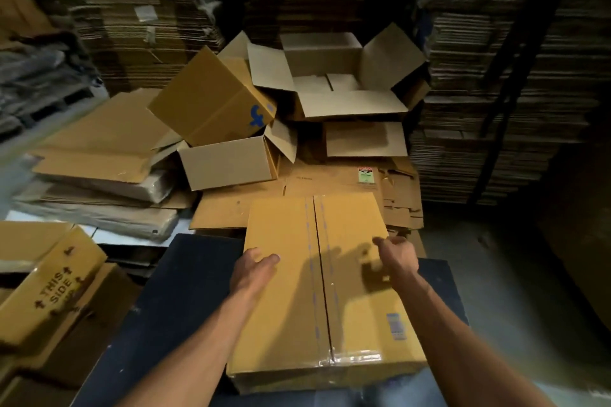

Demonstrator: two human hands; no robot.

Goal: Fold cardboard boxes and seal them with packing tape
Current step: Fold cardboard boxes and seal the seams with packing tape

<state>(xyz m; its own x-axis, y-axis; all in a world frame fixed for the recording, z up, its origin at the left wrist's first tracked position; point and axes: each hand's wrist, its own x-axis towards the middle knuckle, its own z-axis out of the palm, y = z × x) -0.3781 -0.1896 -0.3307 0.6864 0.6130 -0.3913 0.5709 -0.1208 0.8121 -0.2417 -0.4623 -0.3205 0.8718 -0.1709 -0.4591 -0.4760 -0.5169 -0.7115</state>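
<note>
Taped box [317,291] lies long axis away from the person, left hand [253,269] and right hand [395,253] flanking it (fingers loose, gripping nothing).

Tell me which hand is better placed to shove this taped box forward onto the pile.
Left, probably. The left hand lies with its fingers on the taped box near its left edge. The right hand seems to hover at the far right corner, casting a shadow, contact unclear.
</note>
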